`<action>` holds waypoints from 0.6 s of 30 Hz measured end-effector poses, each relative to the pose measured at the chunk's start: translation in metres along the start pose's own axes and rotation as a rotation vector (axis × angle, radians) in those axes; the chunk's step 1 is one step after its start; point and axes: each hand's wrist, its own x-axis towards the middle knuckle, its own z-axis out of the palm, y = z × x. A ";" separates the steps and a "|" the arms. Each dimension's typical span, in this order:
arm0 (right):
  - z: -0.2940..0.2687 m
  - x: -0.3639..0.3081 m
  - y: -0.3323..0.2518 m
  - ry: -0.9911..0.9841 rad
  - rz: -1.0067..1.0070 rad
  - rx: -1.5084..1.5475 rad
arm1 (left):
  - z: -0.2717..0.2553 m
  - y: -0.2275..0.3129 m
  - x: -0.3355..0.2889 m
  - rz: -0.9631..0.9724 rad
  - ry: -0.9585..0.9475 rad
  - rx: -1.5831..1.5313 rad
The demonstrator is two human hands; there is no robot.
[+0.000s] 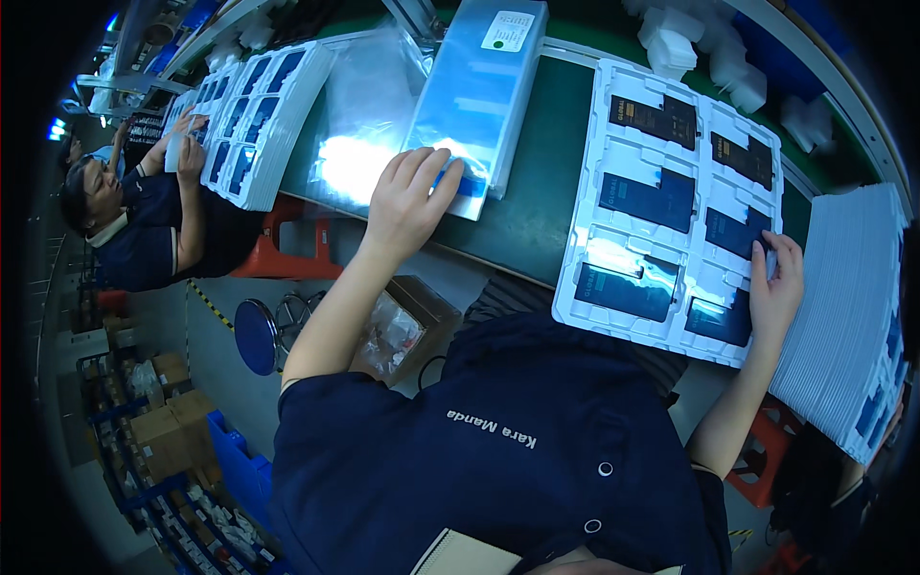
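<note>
My left hand [407, 206] is closed with bent fingers at the near end of a stack of clear bluish plastic film sheets [474, 105], gripping its near left corner. A white tray [644, 240] lies in front of me to the right, with dark flat phone batteries [648, 199] in its compartments. At the tray's right edge is my right hand [778, 287], beside the middle battery [736, 230] of the right column. Its thumb and fingers are drawn together around something small and pale that I cannot make out.
Loose clear film [369, 105] lies left of the stack. A tall pile of white trays [839, 316] stands at far right, another pile [278, 125] at left near a seated co-worker [144, 211]. White foam pieces [669, 43] lie behind the tray. A cardboard box [412, 321] sits below the table edge.
</note>
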 end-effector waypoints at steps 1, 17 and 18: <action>0.000 0.000 0.001 0.000 0.001 -0.002 | 0.000 -0.005 0.003 0.020 -0.017 -0.027; -0.002 -0.003 0.003 -0.026 0.007 0.005 | -0.110 0.026 -0.018 -0.076 0.151 0.067; -0.003 -0.003 0.002 -0.025 0.013 -0.018 | -0.123 0.025 -0.014 -0.087 0.184 0.124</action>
